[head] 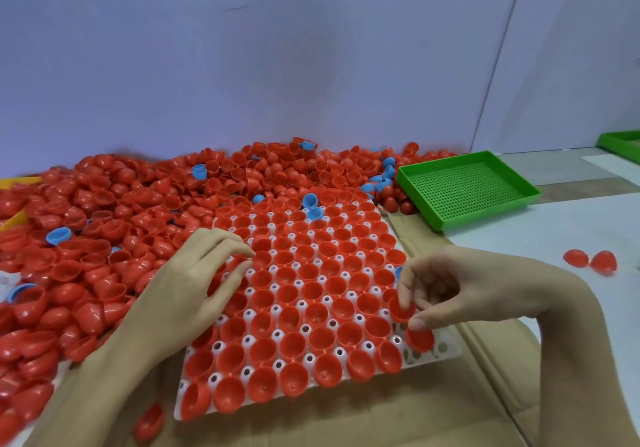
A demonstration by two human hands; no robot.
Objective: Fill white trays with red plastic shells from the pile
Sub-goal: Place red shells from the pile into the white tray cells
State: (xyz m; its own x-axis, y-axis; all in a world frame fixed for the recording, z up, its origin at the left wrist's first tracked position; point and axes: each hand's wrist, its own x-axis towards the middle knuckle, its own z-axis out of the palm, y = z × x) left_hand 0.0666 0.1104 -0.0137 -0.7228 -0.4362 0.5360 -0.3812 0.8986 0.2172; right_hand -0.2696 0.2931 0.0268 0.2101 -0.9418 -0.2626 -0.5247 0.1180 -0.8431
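Head view looks down on a white tray (446,348) lying on cardboard on the desk (540,235), nearly every pocket already holding a red shell, cup side up. The right hand (446,290) has its grip pinched on one red shell (401,308) between thumb and forefingers, held just above the tray's near right corner. Directly below that grip another shell (420,339) sits at the edge row, and just beyond it toward the corner a few pockets look bare. The left hand (194,273) rests on the opposite side of the tray, fingers loosely curled and touching shells there; I cannot tell whether it pinches one. The pile (145,204) of red shells, with a few blue ones mixed in, lies behind and beside that left grip.

To seat this one well, I'd judge it should come down cup upward over a bare pocket, pressed level rather than tilted, with the neighbours left undisturbed. Blue ones resting at the tray's far edge probably want picking off.
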